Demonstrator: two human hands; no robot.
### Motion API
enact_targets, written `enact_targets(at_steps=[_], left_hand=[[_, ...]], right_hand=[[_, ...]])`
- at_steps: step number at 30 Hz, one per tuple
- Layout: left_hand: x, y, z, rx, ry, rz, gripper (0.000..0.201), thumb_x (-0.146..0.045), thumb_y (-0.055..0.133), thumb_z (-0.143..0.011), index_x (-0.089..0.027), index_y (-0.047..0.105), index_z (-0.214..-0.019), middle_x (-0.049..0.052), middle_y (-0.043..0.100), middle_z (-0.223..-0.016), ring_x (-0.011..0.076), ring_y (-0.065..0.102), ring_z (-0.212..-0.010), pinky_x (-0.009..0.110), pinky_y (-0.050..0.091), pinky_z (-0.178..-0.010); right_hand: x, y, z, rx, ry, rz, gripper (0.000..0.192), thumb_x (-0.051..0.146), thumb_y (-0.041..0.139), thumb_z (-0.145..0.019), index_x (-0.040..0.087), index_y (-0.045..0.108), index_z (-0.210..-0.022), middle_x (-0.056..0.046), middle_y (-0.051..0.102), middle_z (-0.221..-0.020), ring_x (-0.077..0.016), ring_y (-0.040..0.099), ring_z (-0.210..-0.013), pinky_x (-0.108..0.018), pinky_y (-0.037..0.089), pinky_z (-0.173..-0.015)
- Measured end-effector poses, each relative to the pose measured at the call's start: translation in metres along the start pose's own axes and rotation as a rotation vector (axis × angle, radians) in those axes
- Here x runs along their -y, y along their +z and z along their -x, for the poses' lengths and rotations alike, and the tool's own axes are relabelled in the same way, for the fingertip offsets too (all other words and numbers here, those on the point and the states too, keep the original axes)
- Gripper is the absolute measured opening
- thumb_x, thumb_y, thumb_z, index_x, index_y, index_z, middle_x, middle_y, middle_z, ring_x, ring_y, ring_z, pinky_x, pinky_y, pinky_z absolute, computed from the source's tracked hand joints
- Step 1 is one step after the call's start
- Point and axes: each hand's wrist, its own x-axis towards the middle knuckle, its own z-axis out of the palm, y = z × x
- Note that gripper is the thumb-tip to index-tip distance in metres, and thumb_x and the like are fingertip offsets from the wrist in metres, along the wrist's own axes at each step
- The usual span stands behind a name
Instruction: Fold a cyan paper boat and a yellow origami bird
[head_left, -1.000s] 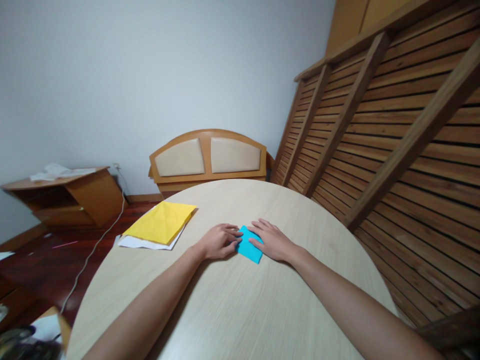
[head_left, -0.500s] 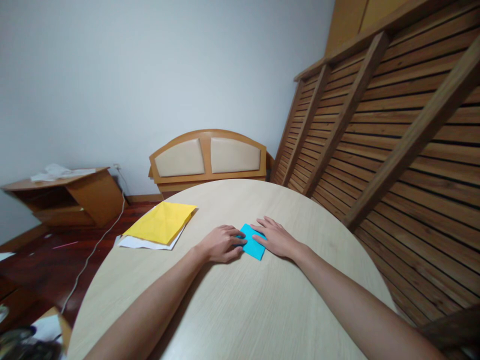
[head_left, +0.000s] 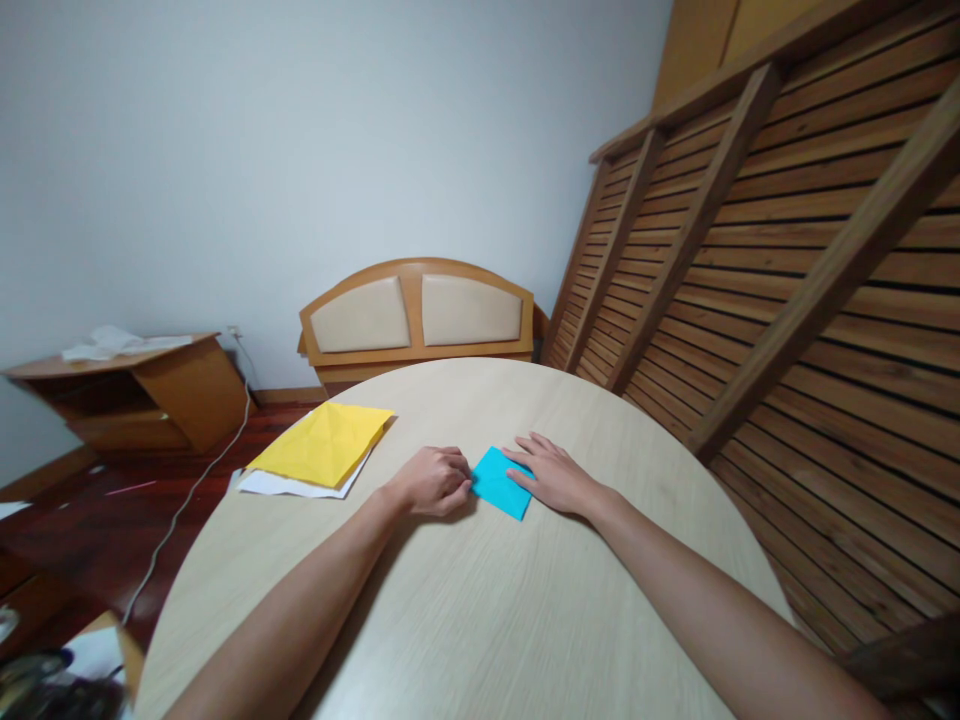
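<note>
A small piece of folded blue paper (head_left: 501,482) lies on the pale round table (head_left: 495,610), one corner pointing towards me. At its left corner is my left hand (head_left: 436,482), with its fingers curled and the thumb closed against them on the paper's edge. My right hand (head_left: 551,474) lies flat over the paper's right side, fingers stretched out. That right side is partly hidden under the fingers.
Creased yellow paper (head_left: 322,445) rests on white sheets (head_left: 300,489) at the table's left edge. A slatted wooden frame (head_left: 750,260) leans along the right. Behind the table stands a headboard (head_left: 416,310); a low wooden cabinet (head_left: 180,395) is at the left.
My left hand has drawn back a little to the left and its fingers have curled in, showing more of the blue paper. My right hand stays nearly in place.
</note>
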Motion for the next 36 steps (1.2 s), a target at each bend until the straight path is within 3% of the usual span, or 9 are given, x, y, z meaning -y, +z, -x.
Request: enact_targets(at_steps=[8, 13, 18, 22, 24, 26, 29, 33, 36], left_hand=[[0.004, 0.005, 0.005, -0.060, 0.015, -0.101, 0.039, -0.024, 0.038, -0.094, -0.018, 0.061, -0.063, 0.005, 0.067, -0.067, 0.0151, 0.060, -0.063, 0.027, 0.046, -0.060], [0.000, 0.008, 0.003, -0.066, 0.008, -0.064, 0.036, -0.026, 0.035, -0.096, -0.018, 0.068, -0.084, 0.007, 0.073, -0.091, 0.0165, 0.066, -0.080, 0.028, 0.051, -0.070], [0.002, 0.011, 0.002, -0.019, -0.021, -0.127, 0.042, -0.027, 0.033, -0.097, -0.018, 0.060, -0.067, 0.005, 0.065, -0.065, 0.0149, 0.061, -0.063, 0.026, 0.048, -0.063], [0.000, 0.009, 0.003, -0.067, -0.083, -0.142, 0.041, -0.028, 0.034, -0.097, -0.018, 0.058, -0.066, 0.005, 0.062, -0.062, 0.0152, 0.060, -0.062, 0.026, 0.048, -0.061], [-0.003, 0.007, 0.002, -0.085, -0.095, -0.085, 0.036, -0.030, 0.036, -0.096, -0.018, 0.064, -0.077, 0.007, 0.068, -0.074, 0.0169, 0.065, -0.072, 0.028, 0.051, -0.068], [-0.008, 0.007, 0.000, -0.087, -0.089, -0.002, 0.031, -0.032, 0.039, -0.096, -0.018, 0.067, -0.101, 0.009, 0.072, -0.102, 0.0195, 0.067, -0.093, 0.032, 0.053, -0.083], [-0.012, 0.010, -0.004, -0.044, -0.056, 0.080, 0.039, -0.034, 0.045, -0.095, -0.019, 0.057, -0.129, 0.011, 0.058, -0.137, 0.0247, 0.054, -0.127, 0.041, 0.046, -0.105], [-0.011, 0.016, -0.002, 0.009, -0.080, 0.148, 0.054, -0.039, 0.049, -0.094, -0.020, 0.043, -0.145, 0.012, 0.050, -0.147, 0.0278, 0.043, -0.138, 0.048, 0.038, -0.112], [-0.008, 0.017, 0.001, 0.024, -0.117, 0.167, 0.049, -0.039, 0.047, -0.095, -0.019, 0.050, -0.140, 0.013, 0.052, -0.144, 0.0278, 0.047, -0.135, 0.048, 0.039, -0.111]], right_hand=[[0.001, -0.002, 0.001, 0.000, 0.003, 0.016, 0.057, 0.055, 0.036, -0.098, 0.028, 0.045, -0.147, -0.010, 0.036, -0.156, -0.0352, 0.022, -0.146, -0.048, 0.020, -0.117], [-0.002, -0.003, 0.001, 0.003, 0.019, 0.012, 0.057, 0.055, 0.036, -0.098, 0.028, 0.046, -0.147, -0.009, 0.036, -0.157, -0.0338, 0.022, -0.147, -0.047, 0.019, -0.117], [-0.003, -0.003, 0.000, 0.007, 0.031, 0.014, 0.057, 0.055, 0.037, -0.098, 0.029, 0.045, -0.147, -0.009, 0.036, -0.157, -0.0340, 0.022, -0.147, -0.048, 0.020, -0.117], [-0.003, -0.002, 0.000, 0.005, 0.032, 0.011, 0.057, 0.056, 0.035, -0.098, 0.029, 0.044, -0.148, -0.008, 0.036, -0.157, -0.0335, 0.022, -0.147, -0.048, 0.020, -0.117], [-0.003, -0.002, 0.000, 0.003, 0.028, 0.011, 0.057, 0.055, 0.035, -0.098, 0.028, 0.044, -0.148, -0.008, 0.036, -0.157, -0.0331, 0.023, -0.146, -0.047, 0.020, -0.117], [-0.004, -0.002, 0.001, 0.000, 0.015, 0.007, 0.057, 0.055, 0.035, -0.099, 0.027, 0.045, -0.147, -0.009, 0.036, -0.157, -0.0331, 0.023, -0.146, -0.047, 0.019, -0.118], [-0.003, -0.003, 0.002, -0.007, -0.040, -0.021, 0.056, 0.056, 0.035, -0.099, 0.028, 0.046, -0.147, -0.009, 0.036, -0.157, -0.0323, 0.023, -0.147, -0.047, 0.018, -0.118], [0.002, -0.003, 0.004, 0.023, -0.153, -0.067, 0.055, 0.057, 0.038, -0.098, 0.031, 0.049, -0.144, -0.006, 0.037, -0.156, -0.0294, 0.021, -0.147, -0.047, 0.018, -0.119], [0.005, -0.004, 0.005, 0.036, -0.190, -0.086, 0.055, 0.057, 0.042, -0.097, 0.031, 0.049, -0.144, -0.005, 0.036, -0.157, -0.0287, 0.021, -0.147, -0.046, 0.018, -0.119]])
